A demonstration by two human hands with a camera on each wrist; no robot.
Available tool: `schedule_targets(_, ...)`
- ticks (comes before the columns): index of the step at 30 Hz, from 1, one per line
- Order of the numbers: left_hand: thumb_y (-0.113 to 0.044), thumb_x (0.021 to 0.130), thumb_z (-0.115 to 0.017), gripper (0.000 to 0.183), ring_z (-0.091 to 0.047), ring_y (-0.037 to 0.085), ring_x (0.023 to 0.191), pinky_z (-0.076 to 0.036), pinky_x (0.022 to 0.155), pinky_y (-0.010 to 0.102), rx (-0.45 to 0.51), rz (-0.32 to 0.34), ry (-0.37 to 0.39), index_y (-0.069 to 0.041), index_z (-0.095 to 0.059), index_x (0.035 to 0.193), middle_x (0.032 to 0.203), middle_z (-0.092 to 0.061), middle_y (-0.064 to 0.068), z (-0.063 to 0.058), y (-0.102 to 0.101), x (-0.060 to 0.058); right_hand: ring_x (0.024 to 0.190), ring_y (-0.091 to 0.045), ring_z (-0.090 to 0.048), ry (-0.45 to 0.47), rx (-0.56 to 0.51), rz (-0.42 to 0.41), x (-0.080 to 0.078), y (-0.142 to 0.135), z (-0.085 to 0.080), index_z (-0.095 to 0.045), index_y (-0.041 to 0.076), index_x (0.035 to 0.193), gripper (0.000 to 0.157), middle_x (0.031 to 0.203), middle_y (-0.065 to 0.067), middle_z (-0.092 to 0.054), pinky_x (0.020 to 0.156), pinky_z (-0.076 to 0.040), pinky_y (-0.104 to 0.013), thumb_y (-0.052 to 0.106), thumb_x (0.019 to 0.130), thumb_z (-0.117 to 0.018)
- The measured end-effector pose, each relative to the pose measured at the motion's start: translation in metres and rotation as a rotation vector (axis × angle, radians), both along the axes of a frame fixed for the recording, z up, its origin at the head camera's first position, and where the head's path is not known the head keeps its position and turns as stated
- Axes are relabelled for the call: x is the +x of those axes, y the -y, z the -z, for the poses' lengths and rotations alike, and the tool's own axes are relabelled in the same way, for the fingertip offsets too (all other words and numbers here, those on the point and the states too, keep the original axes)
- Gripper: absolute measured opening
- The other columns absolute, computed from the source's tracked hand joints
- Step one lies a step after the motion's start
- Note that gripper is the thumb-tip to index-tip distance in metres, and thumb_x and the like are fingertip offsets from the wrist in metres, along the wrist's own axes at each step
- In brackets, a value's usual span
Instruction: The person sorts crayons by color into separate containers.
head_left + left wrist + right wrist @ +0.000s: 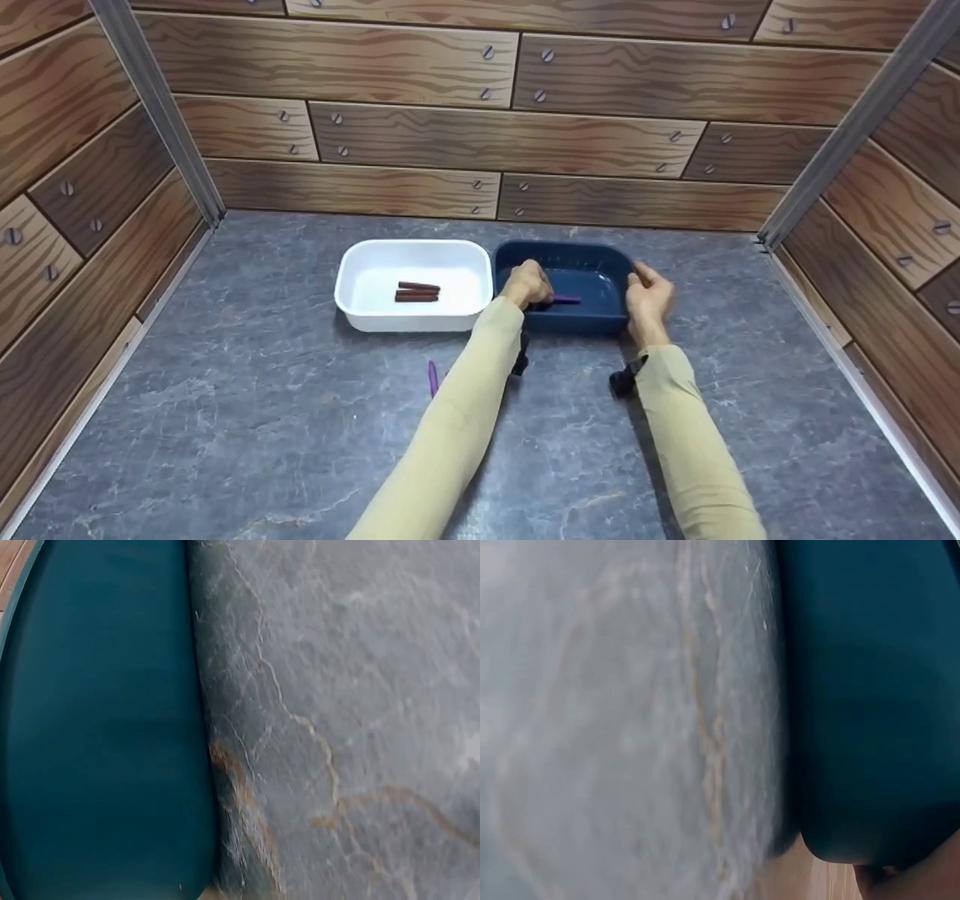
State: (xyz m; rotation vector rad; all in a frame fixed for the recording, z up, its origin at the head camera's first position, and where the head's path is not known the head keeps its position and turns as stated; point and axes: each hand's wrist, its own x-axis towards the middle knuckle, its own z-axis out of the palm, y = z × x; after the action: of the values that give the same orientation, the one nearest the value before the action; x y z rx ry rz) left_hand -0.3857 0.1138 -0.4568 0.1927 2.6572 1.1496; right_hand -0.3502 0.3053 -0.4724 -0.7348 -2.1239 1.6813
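Observation:
My left hand reaches over the near left side of the dark blue tub, its fingers curled down inside. From those fingertips a slim purple stick points right, low in the tub; its left end is hidden by the hand. At the tub's right end, my right hand grips the rim and wall. In the right wrist view, part of that hand shows against the tub's end. The left wrist view has only the tub's outer wall and the tabletop.
Beside the blue tub on the left stands a white tub with three brown sticks in it. Another purple stick lies on the grey table, partly behind my left sleeve. Wood-patterned walls enclose the back and sides.

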Motion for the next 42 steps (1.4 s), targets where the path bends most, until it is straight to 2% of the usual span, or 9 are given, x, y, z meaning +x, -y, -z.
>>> schedule_targets(3, -0.001, 0.080, -0.077, 0.013, -0.063, 0.014, 0.070, -0.053, 0.066, 0.022, 0.015, -0.001, -0.006, -0.007, -0.080, 0.090, 0.094, -0.077, 0.006, -0.001, 0.002, -0.001, 0.135, -0.021, -0.048, -0.017, -0.013, -0.010, -0.001, 0.001, -0.002, -0.052, 0.010, 0.143, 0.041, 0.147, -0.010, -0.051, 0.110, -0.040, -0.029, 0.011, 0.102, -0.047)
schedule_targets(5, -0.001, 0.081, -0.074, 0.012, -0.060, 0.011, 0.067, -0.051, 0.063, 0.020, 0.017, -0.004, -0.021, -0.007, -0.080, 0.090, 0.093, -0.077, 0.005, -0.001, 0.003, -0.001, 0.135, -0.020, -0.047, -0.016, -0.018, -0.013, -0.001, 0.002, -0.003, -0.051, 0.010, 0.143, 0.041, 0.147, -0.010, -0.050, 0.110, -0.039, -0.028, 0.011, 0.102, -0.047)
schedule_targets(8, -0.001, 0.084, -0.070, 0.014, -0.061, 0.011, 0.074, -0.051, 0.065, 0.021, 0.062, -0.006, -0.058, -0.008, -0.080, 0.090, 0.095, -0.076, 0.004, 0.000, 0.004, -0.002, 0.136, -0.019, -0.046, -0.007, -0.020, -0.012, 0.000, 0.001, -0.003, -0.051, 0.010, 0.143, 0.041, 0.148, -0.009, -0.050, 0.110, -0.039, -0.028, 0.011, 0.102, -0.047)
schedule_targets(11, -0.004, 0.084, -0.072, 0.012, -0.065, 0.013, 0.086, -0.054, 0.073, 0.024, 0.148, -0.003, -0.104, -0.009, -0.080, 0.093, 0.099, -0.076, 0.003, 0.001, 0.005, -0.001, 0.135, -0.019, -0.046, 0.009, -0.015, -0.005, 0.001, 0.000, -0.002, -0.052, 0.012, 0.143, 0.041, 0.148, -0.008, -0.050, 0.110, -0.040, -0.028, 0.011, 0.102, -0.047)
schedule_targets(14, -0.011, 0.086, -0.075, 0.012, -0.067, 0.012, 0.090, -0.054, 0.077, 0.025, 0.234, 0.027, -0.153, -0.011, -0.079, 0.097, 0.101, -0.075, 0.001, 0.001, 0.007, 0.001, 0.135, -0.018, -0.046, 0.029, -0.010, -0.003, 0.001, -0.001, -0.002, -0.052, 0.014, 0.143, 0.041, 0.148, -0.006, -0.050, 0.109, -0.040, -0.027, 0.013, 0.102, -0.048)
schedule_targets(21, -0.015, 0.089, -0.073, 0.014, -0.065, 0.006, 0.081, -0.054, 0.071, 0.021, 0.416, 0.113, -0.225, -0.012, -0.077, 0.102, 0.097, -0.074, -0.001, -0.002, 0.021, 0.018, 0.136, -0.019, -0.046, 0.052, 0.013, -0.019, 0.001, -0.002, 0.001, -0.050, 0.016, 0.145, 0.041, 0.149, -0.006, -0.049, 0.110, -0.040, -0.030, 0.016, 0.103, -0.046)
schedule_targets(27, -0.011, 0.088, -0.073, 0.016, -0.063, 0.005, 0.080, -0.053, 0.072, 0.019, 0.505, 0.162, -0.245, -0.007, -0.076, 0.102, 0.097, -0.075, 0.003, -0.005, 0.042, 0.032, 0.137, -0.020, -0.045, 0.041, -0.018, -0.033, 0.001, -0.001, 0.000, -0.047, 0.015, 0.146, 0.043, 0.151, -0.007, -0.046, 0.111, -0.039, -0.031, 0.015, 0.104, -0.045)
schedule_targets(34, -0.006, 0.085, -0.074, 0.022, -0.064, 0.009, 0.085, -0.053, 0.078, 0.021, 0.537, 0.214, -0.216, -0.002, -0.074, 0.106, 0.102, -0.074, 0.015, -0.003, 0.074, 0.057, 0.135, -0.021, -0.046, 0.004, -0.044, -0.024, -0.001, -0.001, 0.000, -0.048, 0.010, 0.145, 0.042, 0.148, -0.011, -0.049, 0.110, -0.038, -0.030, 0.011, 0.103, -0.045)
schedule_targets(42, -0.009, 0.087, -0.072, 0.026, -0.066, 0.014, 0.091, -0.054, 0.078, 0.021, 0.420, 0.269, -0.209, -0.002, -0.072, 0.112, 0.105, -0.074, 0.011, 0.000, 0.111, 0.072, 0.135, -0.021, -0.047, 0.028, -0.015, -0.031, -0.002, 0.001, -0.001, -0.047, 0.013, 0.146, 0.043, 0.148, -0.010, -0.050, 0.110, -0.039, -0.030, 0.013, 0.103, -0.044)
